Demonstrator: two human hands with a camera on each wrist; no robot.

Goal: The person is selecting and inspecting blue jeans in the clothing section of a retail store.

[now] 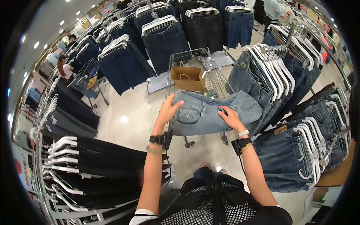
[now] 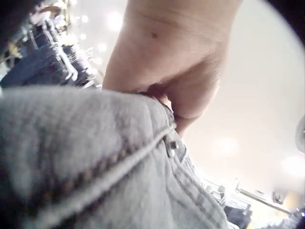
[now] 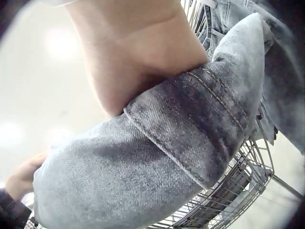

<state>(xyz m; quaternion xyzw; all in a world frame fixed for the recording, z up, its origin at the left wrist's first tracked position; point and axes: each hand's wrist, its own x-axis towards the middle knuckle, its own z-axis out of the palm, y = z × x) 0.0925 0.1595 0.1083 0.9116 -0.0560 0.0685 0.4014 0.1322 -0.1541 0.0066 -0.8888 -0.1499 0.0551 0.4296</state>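
A pair of light blue jeans (image 1: 204, 119) is held up in front of the body, bunched sideways over the near end of a wire shopping cart. My left hand (image 1: 167, 111) grips its left end, thumb on the near face. In the left wrist view a small metal rivet (image 2: 172, 145) shows on the denim close to that hand, whose fingertips are hidden behind the cloth. Toward the right end, my right hand (image 1: 230, 118) holds the jeans from above. In the right wrist view, a fold of denim (image 3: 181, 124) covers the fingers of the right hand.
The shopping cart (image 1: 221, 77) carries a brown paper bag (image 1: 187, 78). Jeans on white hangers (image 1: 275, 73) hang close at the right, and black trousers (image 1: 112, 168) at the near left. Denim racks (image 1: 165, 45) stand behind the cart. A person (image 1: 65, 69) is far left.
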